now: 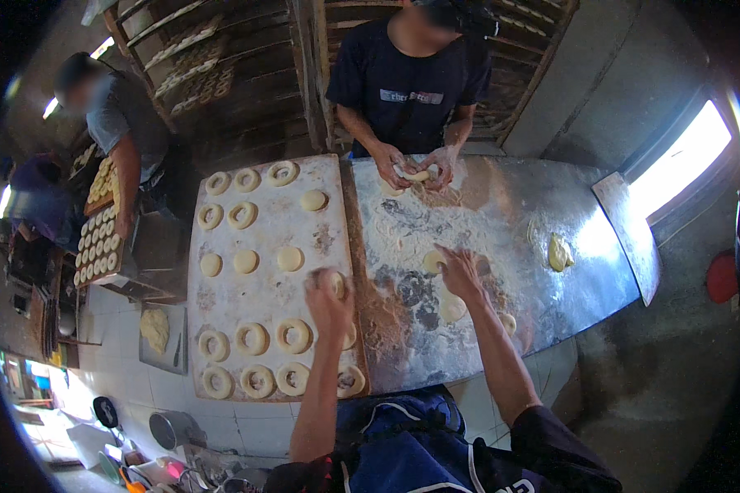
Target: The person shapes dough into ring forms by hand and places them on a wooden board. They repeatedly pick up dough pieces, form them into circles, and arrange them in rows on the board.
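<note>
My left hand (329,306) is over the right side of a floured board, its fingers closed round a pale piece of dough (338,284); motion blurs the hand. On the metal table, my right hand (462,275) has its fingers stretched out against the edge of a small dough round (432,261). Closer to me, a flatter dough round (451,307) and another dough piece (508,324) lie near my right forearm. Dough rings (252,338) stand in rows at the board's near and far ends. Between them sit plain dough rounds (245,261).
Across the table a person's hands (418,168) shape dough. A dough lump (560,252) lies at the right, near an upright panel (631,238). Left of the board are a tray with dough (155,330) and another person beside trays of rings (100,246). Racks (304,74) stand behind.
</note>
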{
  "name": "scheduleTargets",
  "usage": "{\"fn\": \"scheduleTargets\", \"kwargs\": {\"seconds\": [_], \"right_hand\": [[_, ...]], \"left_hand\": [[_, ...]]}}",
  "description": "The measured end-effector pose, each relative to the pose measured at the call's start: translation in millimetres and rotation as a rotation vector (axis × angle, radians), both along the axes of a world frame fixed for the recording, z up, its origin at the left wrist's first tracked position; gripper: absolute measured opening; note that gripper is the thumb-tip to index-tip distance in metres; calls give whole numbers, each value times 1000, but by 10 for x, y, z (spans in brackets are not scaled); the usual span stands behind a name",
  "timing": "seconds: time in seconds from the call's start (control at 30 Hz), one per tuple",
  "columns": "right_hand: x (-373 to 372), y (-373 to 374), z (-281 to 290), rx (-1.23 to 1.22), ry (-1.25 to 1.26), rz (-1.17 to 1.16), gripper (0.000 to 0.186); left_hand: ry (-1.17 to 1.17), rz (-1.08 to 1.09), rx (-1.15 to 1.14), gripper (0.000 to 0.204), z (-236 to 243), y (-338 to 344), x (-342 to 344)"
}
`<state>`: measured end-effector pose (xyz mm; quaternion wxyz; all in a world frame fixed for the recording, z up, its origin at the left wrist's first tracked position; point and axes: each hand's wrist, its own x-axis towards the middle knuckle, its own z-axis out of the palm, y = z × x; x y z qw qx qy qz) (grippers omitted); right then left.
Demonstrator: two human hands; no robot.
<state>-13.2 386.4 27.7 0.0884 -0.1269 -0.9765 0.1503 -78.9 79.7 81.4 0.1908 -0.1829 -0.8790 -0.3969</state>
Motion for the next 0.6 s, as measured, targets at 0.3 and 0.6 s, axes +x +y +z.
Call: {"fn": "scheduleTargets", "kwargs": {"seconds": [0.3,0.6], "right_hand": [[241,63,315,-720,69,-34,33],[669,26,729,-1237,193,-53,57]], "left_hand": [[-636,-291,443,33,-154,1133,690],[-717,-310,644,24,172,1665,956]]}}
